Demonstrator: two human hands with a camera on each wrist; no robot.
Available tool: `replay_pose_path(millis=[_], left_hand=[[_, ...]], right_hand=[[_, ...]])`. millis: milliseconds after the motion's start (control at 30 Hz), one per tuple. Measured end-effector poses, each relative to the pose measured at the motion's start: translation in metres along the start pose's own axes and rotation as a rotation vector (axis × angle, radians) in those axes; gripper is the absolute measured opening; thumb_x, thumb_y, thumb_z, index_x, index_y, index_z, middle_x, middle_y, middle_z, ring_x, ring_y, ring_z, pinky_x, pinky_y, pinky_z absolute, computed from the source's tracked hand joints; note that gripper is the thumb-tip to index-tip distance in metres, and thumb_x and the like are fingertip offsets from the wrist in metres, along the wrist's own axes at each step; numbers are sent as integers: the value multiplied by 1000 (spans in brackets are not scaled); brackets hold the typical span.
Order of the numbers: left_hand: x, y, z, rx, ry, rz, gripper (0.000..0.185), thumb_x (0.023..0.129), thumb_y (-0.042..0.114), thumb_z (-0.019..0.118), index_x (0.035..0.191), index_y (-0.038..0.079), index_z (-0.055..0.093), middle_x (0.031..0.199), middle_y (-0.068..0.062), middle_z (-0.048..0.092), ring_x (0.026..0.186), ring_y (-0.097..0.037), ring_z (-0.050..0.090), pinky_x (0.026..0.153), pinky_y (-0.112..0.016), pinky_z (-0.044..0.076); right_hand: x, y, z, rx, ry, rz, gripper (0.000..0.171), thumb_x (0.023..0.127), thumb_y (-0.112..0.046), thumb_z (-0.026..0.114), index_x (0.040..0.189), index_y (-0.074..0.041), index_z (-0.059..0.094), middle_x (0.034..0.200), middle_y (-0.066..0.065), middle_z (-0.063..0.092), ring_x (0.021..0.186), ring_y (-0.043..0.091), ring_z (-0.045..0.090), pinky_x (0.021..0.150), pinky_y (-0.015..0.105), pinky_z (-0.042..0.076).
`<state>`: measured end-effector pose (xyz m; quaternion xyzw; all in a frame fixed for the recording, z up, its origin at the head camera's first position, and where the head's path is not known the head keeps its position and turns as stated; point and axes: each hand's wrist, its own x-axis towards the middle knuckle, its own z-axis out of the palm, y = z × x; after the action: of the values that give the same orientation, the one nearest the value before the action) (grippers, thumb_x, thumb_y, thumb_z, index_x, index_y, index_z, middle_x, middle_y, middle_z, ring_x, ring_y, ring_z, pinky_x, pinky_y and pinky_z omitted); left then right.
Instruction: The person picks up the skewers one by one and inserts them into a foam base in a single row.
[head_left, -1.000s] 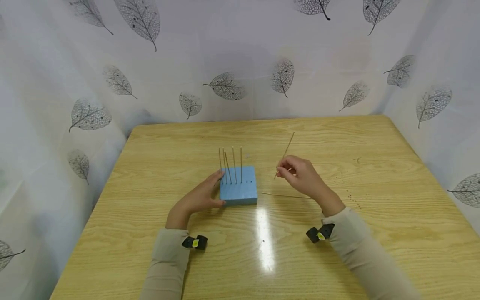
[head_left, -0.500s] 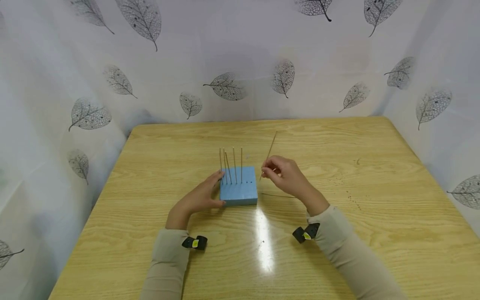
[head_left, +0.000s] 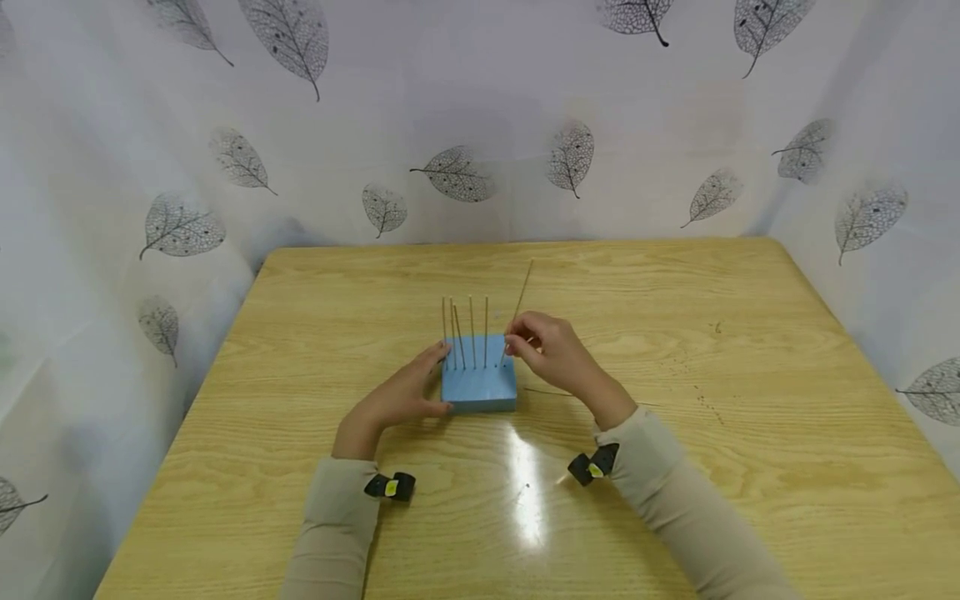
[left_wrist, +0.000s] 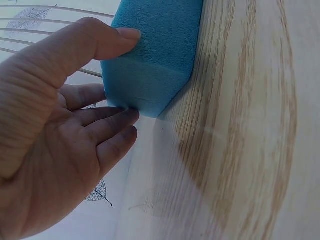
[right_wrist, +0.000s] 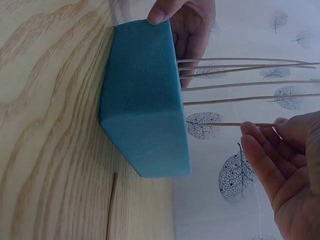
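Since a second ago the right hand (head_left: 551, 354) has travelled leftward with its thin wooden stick (head_left: 519, 304), from well right of the blue foam block (head_left: 478, 385) to just over the block's right edge; the left hand (head_left: 408, 392) and the block have stayed put.

Starting at the left, the left hand rests against the block's left side, its thumb on the near corner and its straight, relaxed fingers (left_wrist: 107, 125) along the side face, as the left wrist view shows. The block sits on the wooden table (head_left: 750, 433) about midway between the left and right edges, a little toward the far edge. Five upright sticks (head_left: 471, 332) stand in a row along its far part, one of them leaning slightly. Next to them, the right hand pinches the held stick between thumb and fingertips (right_wrist: 255, 137); the stick tilts up and to the right, and in the right wrist view its lower tip lies at the block's top face near the right edge, though whether it has entered the foam cannot be told. Farther right, a loose stick (head_left: 551, 392) lies flat on the table just beside the block, partly hidden under the right wrist.
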<state>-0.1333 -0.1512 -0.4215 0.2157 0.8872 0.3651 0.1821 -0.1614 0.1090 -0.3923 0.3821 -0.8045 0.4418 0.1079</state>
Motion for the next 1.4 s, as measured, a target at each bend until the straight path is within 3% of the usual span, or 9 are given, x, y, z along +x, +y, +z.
replay_pose_path(millis=[833, 1400], left_hand=[[0, 1, 0, 15, 8, -8, 92, 81, 19, 75, 150, 1, 16, 157, -17, 10, 142, -33, 14, 114, -47, 17], [-1, 0, -3, 0, -1, 5, 92, 82, 19, 74, 150, 0, 15, 156, -19, 10, 142, -34, 13, 114, -48, 17]], right_hand=[[1, 4, 14, 17, -67, 31, 4, 89, 2, 61, 86, 4, 60, 80, 8, 63, 71, 15, 64, 62, 22, 54], [-5, 9, 26, -157, -148, 61, 4, 91, -4, 61, 88, -1, 61, 82, 7, 63, 72, 16, 59, 62, 26, 51]])
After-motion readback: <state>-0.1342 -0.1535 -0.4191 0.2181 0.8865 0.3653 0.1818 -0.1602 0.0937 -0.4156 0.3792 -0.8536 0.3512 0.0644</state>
